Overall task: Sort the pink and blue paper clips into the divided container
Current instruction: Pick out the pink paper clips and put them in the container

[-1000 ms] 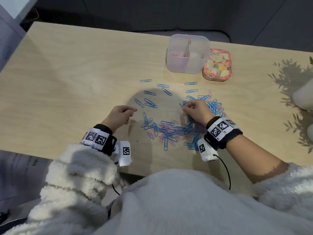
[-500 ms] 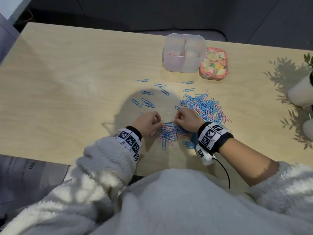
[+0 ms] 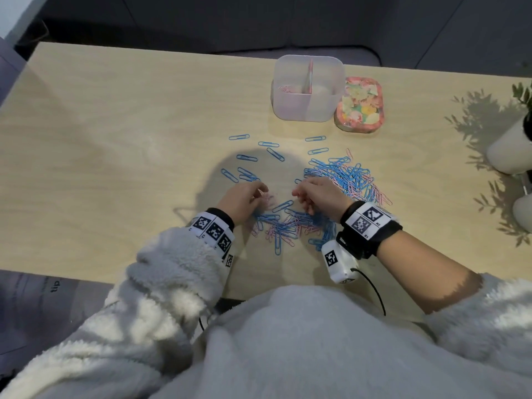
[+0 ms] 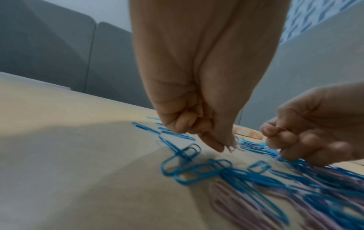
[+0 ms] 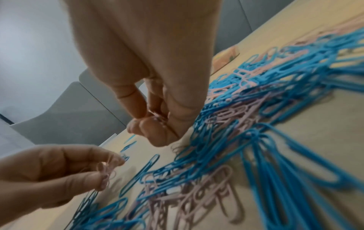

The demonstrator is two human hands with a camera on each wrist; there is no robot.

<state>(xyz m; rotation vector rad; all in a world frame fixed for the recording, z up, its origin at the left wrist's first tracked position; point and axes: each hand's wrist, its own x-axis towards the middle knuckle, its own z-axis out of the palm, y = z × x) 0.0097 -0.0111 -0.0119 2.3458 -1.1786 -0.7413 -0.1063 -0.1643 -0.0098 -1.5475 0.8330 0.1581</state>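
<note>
Pink and blue paper clips (image 3: 288, 226) lie in a mixed pile near the table's front, with a second heap (image 3: 348, 177) to the right. My left hand (image 3: 263, 192) hovers at the pile's left edge and pinches a few pink clips (image 5: 106, 171) between thumb and fingers. My right hand (image 3: 298, 194) is just right of it, fingers curled round more pink clips (image 5: 157, 119). The clear divided container (image 3: 305, 112) stands at the back; some pink clips lie in its left compartment.
A floral lid or tin (image 3: 359, 106) sits right of the container. Single blue clips (image 3: 246, 157) are scattered between the pile and the container. White pots (image 3: 509, 151) stand at the table's right edge. The table's left half is bare wood.
My left hand has moved right from the bare table to the pile, close to my right hand. My right hand has stayed over the pile's middle.
</note>
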